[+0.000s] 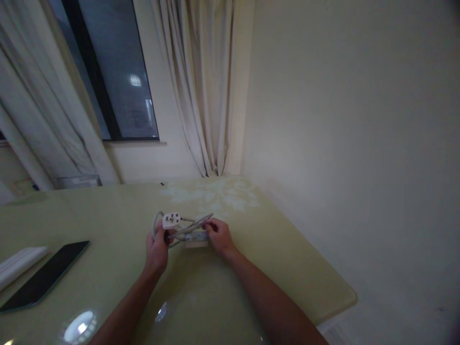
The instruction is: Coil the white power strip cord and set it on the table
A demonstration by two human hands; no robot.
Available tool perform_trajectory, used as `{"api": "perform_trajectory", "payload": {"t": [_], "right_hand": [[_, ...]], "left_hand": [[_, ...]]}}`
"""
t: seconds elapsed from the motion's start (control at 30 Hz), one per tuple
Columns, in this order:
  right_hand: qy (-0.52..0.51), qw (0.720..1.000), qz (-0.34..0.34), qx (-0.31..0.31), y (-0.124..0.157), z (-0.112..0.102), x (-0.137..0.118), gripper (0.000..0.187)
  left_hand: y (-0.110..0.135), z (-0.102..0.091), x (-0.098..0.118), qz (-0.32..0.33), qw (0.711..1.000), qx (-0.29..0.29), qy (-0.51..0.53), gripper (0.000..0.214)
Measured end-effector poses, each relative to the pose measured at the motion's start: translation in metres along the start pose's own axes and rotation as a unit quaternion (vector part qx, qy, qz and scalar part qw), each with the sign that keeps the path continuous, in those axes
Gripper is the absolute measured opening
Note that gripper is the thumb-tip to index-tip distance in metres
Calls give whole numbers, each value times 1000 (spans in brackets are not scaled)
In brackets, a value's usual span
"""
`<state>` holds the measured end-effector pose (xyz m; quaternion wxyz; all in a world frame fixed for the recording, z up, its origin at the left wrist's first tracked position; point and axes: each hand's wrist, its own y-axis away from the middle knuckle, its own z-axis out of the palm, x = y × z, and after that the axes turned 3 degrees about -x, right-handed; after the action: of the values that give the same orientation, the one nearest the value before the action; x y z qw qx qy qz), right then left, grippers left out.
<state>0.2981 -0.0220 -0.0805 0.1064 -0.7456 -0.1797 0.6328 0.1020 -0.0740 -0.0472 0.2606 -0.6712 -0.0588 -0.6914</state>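
A white power strip [197, 238] with its coiled white cable [194, 223] and white plug [171, 220] sits on a pale green table [280, 258]. My left hand [157, 249] is closed around the looped cable at the left end, just below the plug. At the right end, my right hand [220, 235] pinches the cable loops and the strip's end. Both hands hold the bundle close above or on the tabletop; which of the two I cannot tell.
A dark phone or tablet [45, 275] lies flat at the left, beside a white object [17, 263] at the table's left edge. Curtains [201, 86] and a dark window [108, 72] stand behind. The table's rounded right corner [348, 297] is near a plain wall.
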Motion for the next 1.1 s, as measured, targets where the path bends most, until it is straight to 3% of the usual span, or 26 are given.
{"api": "perform_trajectory", "payload": {"t": [0.17, 0.3, 0.4, 0.6, 0.7, 0.9, 1.1], "right_hand": [[9, 999, -30, -36, 3, 2, -9, 22], [39, 994, -97, -37, 1, -4, -16, 24], [59, 992, -103, -41, 1, -9, -17, 25], [167, 977, -113, -76, 5, -11, -26, 30], [181, 974, -99, -91, 5, -11, -29, 28], [169, 969, -87, -161, -2, -19, -28, 22], [282, 939, -85, -179, -3, -24, -33, 20]], "left_hand": [[1, -2, 4, 14, 997, -63, -46, 50], [10, 4, 0, -16, 994, -96, -42, 65], [15, 8, 0, -38, 986, -152, -49, 70], [19, 15, 10, -18, 965, -258, -45, 61], [17, 17, 10, 5, 974, -219, -65, 44], [8, 10, 1, 51, 994, -37, -93, 33], [5, 11, 2, 15, 999, -9, -28, 36]]}}
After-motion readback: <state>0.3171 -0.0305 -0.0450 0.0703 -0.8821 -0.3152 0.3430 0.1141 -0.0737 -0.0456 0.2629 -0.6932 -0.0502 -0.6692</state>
